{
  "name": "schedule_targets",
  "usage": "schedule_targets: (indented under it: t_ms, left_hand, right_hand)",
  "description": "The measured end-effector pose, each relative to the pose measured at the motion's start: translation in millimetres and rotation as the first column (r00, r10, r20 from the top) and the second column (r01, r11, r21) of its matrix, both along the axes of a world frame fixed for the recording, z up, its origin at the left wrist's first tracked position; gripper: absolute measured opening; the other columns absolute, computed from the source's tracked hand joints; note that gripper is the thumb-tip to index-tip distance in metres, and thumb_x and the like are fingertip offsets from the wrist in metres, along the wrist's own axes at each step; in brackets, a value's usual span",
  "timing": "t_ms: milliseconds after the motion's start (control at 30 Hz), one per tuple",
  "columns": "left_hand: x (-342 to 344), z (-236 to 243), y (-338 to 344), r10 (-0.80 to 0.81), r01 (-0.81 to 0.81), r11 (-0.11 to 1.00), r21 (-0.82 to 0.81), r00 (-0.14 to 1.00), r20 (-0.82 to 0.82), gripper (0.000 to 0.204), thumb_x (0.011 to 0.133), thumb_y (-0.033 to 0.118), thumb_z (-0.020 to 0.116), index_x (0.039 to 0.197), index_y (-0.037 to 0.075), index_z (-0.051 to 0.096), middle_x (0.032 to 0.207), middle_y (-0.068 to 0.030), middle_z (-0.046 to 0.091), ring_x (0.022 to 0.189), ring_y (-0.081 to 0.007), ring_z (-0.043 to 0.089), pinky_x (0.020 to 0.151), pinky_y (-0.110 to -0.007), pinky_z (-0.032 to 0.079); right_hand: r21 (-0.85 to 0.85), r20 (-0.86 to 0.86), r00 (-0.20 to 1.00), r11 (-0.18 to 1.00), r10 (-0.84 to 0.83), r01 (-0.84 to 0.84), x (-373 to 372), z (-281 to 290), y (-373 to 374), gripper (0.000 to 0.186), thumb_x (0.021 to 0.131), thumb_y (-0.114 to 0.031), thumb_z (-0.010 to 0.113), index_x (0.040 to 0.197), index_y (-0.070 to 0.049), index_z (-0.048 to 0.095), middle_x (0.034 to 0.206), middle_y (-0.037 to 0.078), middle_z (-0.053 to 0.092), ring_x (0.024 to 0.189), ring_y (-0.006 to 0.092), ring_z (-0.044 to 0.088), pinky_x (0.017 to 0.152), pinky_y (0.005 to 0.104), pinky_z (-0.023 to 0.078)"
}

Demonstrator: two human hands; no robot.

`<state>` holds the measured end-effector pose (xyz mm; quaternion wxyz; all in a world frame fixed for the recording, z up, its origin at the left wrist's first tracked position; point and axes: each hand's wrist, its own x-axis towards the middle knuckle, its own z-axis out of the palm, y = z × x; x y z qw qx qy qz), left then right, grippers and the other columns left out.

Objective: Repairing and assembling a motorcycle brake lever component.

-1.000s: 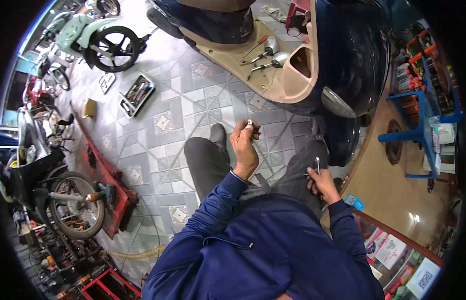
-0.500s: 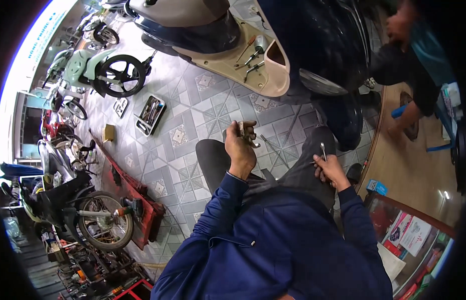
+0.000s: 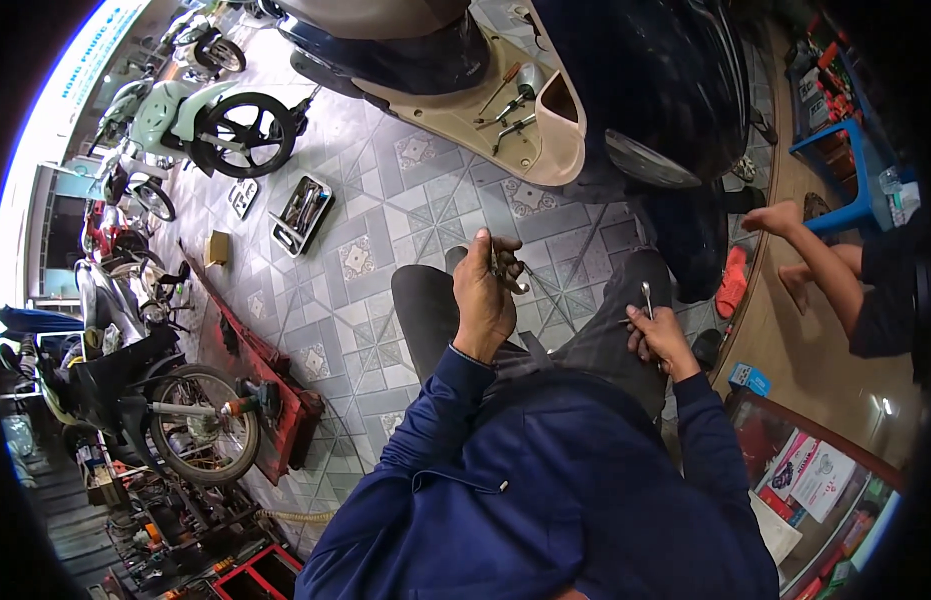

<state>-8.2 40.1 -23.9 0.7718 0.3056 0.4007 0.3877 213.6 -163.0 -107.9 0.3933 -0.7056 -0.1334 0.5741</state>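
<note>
I see my left hand clamped on a small shiny metal part, my right hand pinching a thin steel tool.

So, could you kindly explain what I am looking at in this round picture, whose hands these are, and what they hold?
The picture comes from a wide fisheye camera worn on a person's head, looking down, so straight edges bend near the rim. The two blue sleeves coming up from below belong to that person. The left hand is raised, its grip closed on a small metal part I cannot identify. The right hand holds a thin metal tool upright. Below is a patterned tiled floor with a tray of tools. Ahead stands a dark scooter; more tools lie on its beige footboard. At the right, another person's arm reaches in.
</note>
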Motion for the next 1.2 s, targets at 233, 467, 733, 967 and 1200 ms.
schedule_targets:
  t_ms: [233, 467, 733, 967, 1200]
  left_hand:
    - [5, 9, -9, -0.097, 0.094, 0.995, 0.024, 0.96, 0.264, 0.053, 0.099, 0.032, 0.06, 0.136, -0.006, 0.051, 0.097, -0.005, 0.06, 0.081, -0.0155, 0.056, 0.077, -0.03, 0.049]
    - [6, 14, -17, -0.078, 0.198, 0.82, 0.537, 0.968, -0.239, 0.062, 0.088, 0.011, 0.075, 0.142, -0.002, 0.047, 0.096, -0.0007, 0.05, 0.085, -0.0081, 0.048, 0.079, -0.022, 0.043]
    - [1, 13, -12, -0.069, 0.244, 0.757, 0.606, 0.952, -0.297, 0.063, 0.088, 0.009, 0.075, 0.144, 0.001, 0.046, 0.1, -0.001, 0.05, 0.084, -0.0084, 0.048, 0.078, -0.022, 0.044]
    - [-2, 18, -12, -0.229, 0.201, 0.905, 0.374, 0.973, 0.031, 0.068, 0.09, 0.011, 0.074, 0.148, -0.002, 0.04, 0.106, -0.004, 0.055, 0.093, -0.0122, 0.057, 0.086, -0.027, 0.049]
    - [-2, 16, -13, -0.293, 0.204, 0.903, 0.379, 0.936, 0.195, 0.065, 0.092, 0.009, 0.07, 0.148, -0.002, 0.038, 0.116, -0.0082, 0.058, 0.108, -0.0196, 0.06, 0.1, -0.034, 0.047]
  right_hand:
    - [0.0, 0.013, 1.0, 1.0, 0.003, -0.003, -1, -2, 0, 0.043, 0.099, -0.035, 0.061, 0.083, 0.004, 0.059, 0.059, 0.012, 0.063, 0.035, 0.0142, 0.049, 0.034, 0.027, 0.035]
    - [-0.007, 0.003, 1.0, 1.0, 0.009, -0.009, 1, -5, -1, 0.043, 0.099, -0.035, 0.06, 0.083, 0.004, 0.06, 0.059, 0.012, 0.064, 0.035, 0.014, 0.05, 0.034, 0.027, 0.034]
    - [-0.002, 0.019, 1.0, 1.0, 0.021, -0.021, 2, -6, -1, 0.043, 0.099, -0.035, 0.061, 0.083, 0.004, 0.059, 0.06, 0.013, 0.065, 0.035, 0.0146, 0.05, 0.033, 0.0275, 0.032]
    - [0.005, 0.014, 1.0, 1.0, 0.013, -0.013, 1, -5, -1, 0.043, 0.099, -0.035, 0.061, 0.082, 0.005, 0.059, 0.06, 0.014, 0.065, 0.034, 0.0146, 0.049, 0.033, 0.0277, 0.032]
    - [0.019, 0.015, 1.0, 1.0, 0.016, -0.016, 0, -1, -1, 0.042, 0.099, -0.035, 0.062, 0.082, 0.004, 0.06, 0.06, 0.014, 0.065, 0.034, 0.0142, 0.049, 0.034, 0.0274, 0.033]
